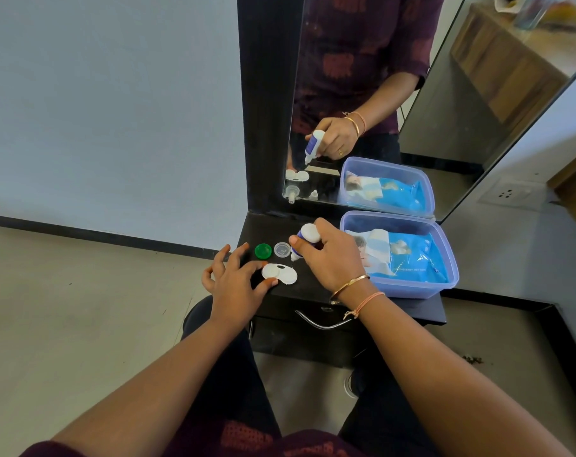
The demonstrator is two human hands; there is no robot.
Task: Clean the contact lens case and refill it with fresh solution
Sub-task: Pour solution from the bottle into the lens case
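A white two-well contact lens case (280, 273) lies open on the black dresser top (309, 291). My left hand (235, 280) rests beside it, thumb and forefinger touching its left well. My right hand (332, 257) grips a small white and blue solution bottle (304, 240), tipped nozzle-down just above the case's right well. A green cap (263, 251) and a clear cap (282, 249) sit loose behind the case.
A blue plastic box (411, 288) with a blue wipes packet (408, 255) stands at the right of the top. A mirror (379, 94) in a black frame rises behind. A metal drawer handle (322, 323) is below the front edge.
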